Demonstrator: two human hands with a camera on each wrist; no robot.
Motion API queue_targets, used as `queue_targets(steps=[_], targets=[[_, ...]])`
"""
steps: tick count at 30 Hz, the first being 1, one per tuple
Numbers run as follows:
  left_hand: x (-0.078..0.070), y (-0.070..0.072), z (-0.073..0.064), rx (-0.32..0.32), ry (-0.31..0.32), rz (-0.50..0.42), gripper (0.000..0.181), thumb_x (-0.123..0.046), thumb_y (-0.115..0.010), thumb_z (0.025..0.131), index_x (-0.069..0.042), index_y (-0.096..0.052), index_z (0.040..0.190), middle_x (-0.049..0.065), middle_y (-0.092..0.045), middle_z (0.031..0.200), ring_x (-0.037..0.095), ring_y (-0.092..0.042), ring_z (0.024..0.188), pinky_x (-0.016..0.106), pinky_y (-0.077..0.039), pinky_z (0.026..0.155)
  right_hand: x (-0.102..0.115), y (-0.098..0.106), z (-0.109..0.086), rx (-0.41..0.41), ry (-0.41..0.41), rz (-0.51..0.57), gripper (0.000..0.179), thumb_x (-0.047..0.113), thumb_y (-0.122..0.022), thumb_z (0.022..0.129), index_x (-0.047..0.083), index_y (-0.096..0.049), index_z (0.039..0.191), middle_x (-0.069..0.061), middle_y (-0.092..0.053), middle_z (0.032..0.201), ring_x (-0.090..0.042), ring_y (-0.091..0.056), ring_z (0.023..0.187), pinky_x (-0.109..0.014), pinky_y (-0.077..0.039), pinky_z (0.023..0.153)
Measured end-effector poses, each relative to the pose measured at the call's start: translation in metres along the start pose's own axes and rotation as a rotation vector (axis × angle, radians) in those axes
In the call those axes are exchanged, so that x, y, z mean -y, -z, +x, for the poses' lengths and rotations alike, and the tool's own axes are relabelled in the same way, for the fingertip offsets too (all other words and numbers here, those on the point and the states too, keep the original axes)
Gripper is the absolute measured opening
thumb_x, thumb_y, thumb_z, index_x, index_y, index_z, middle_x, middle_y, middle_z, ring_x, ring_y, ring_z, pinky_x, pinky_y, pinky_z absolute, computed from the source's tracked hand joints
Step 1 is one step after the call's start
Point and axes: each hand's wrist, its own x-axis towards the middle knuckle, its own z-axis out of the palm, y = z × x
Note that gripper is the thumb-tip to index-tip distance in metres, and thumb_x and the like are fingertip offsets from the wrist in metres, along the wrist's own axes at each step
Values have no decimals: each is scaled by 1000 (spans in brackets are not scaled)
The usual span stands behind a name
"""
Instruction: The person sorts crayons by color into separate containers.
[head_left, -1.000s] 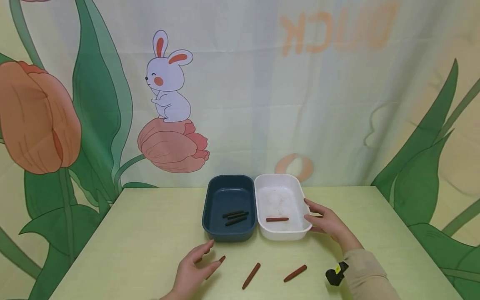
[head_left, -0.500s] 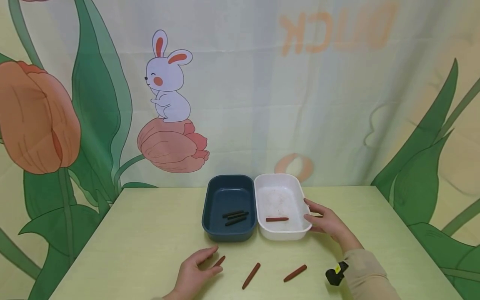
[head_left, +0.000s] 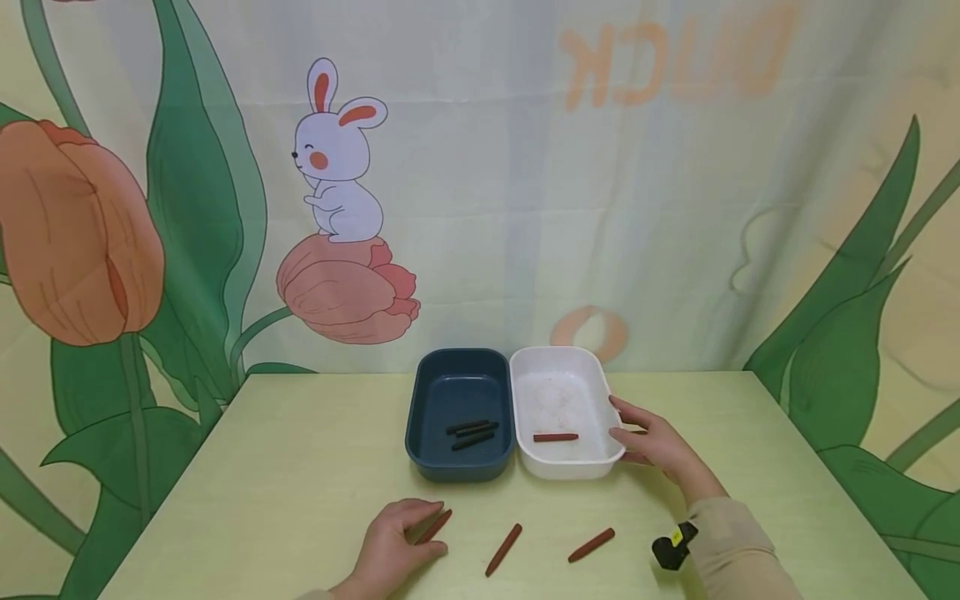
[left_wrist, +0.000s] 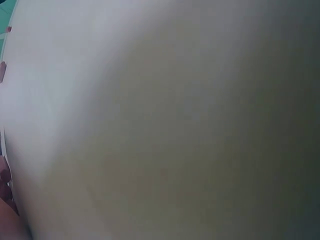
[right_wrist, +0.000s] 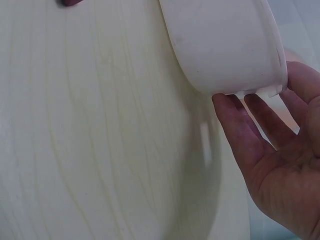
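Note:
In the head view my left hand (head_left: 386, 546) is low over the table, thumb and index finger spread on either side of a reddish-brown crayon (head_left: 435, 527). A gap shows between crayon and fingers. My right hand (head_left: 662, 446) holds the right side of a white tray (head_left: 572, 471), fingertips over its rim and other fingers along the outer wall. The right wrist view has those fingers (right_wrist: 235, 120) against the tray wall (right_wrist: 225, 55). One reddish-brown crayon (head_left: 556, 437) lies inside the white tray. The left wrist view is mostly blurred pale surface.
Left of the white tray stands a dark blue tray (head_left: 459, 473) with several black crayons (head_left: 472, 442). Two more reddish-brown crayons lie in front, a middle crayon (head_left: 503, 550) and a right crayon (head_left: 592, 545). Behind the table (head_left: 300, 467) hangs a printed curtain (head_left: 465, 167).
My left hand has drawn back slightly toward me, and its thumb and index finger have come round the left crayon. The right hand stays on the white tray.

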Motion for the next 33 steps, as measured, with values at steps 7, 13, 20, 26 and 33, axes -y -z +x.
queue_targets(steps=[7, 13, 20, 26, 33], targets=[[0, 2, 2, 43, 44, -53, 40, -23, -79, 72, -18, -70, 111, -7, -63, 104, 17, -57, 97, 29, -47, 82, -2, 1, 1, 2, -6, 1, 64, 14, -59, 91, 11, -26, 146, -27, -32, 139, -41, -50, 111, -45, -51, 80], [1, 1, 3, 30, 40, -135, 27, -9, -76, 74, -15, -73, 101, -5, -66, 96, 12, -61, 89, 23, -51, 74, -2, 1, 1, 8, 2, 4, 63, 13, -58, 91, 11, -27, 146, -27, -32, 139, -41, -51, 110, -44, -52, 80], [0, 0, 5, 27, 43, -177, 20, -6, -74, 76, -15, -75, 94, -5, -66, 90, 10, -60, 85, 23, -50, 72, -4, 1, 2, 9, 15, -20, 64, 14, -58, 91, 10, -26, 146, -27, -33, 137, -34, -55, 105, -40, -53, 77], [-7, 0, 7, 3, 68, -209, 20, -4, -73, 76, -15, -75, 92, -4, -65, 90, 11, -60, 84, 22, -50, 72, -4, 2, 4, -2, -12, 10, 62, 13, -59, 91, 12, -30, 146, -25, -35, 138, -36, -54, 107, -41, -53, 78], [-16, -3, 12, -16, 64, -271, 19, -3, -73, 76, -13, -75, 92, -2, -66, 90, 12, -61, 83, 23, -51, 69, -5, 4, 6, 0, -20, 7, 62, 13, -59, 91, 13, -30, 146, -25, -34, 139, -38, -52, 109, -42, -52, 79]])
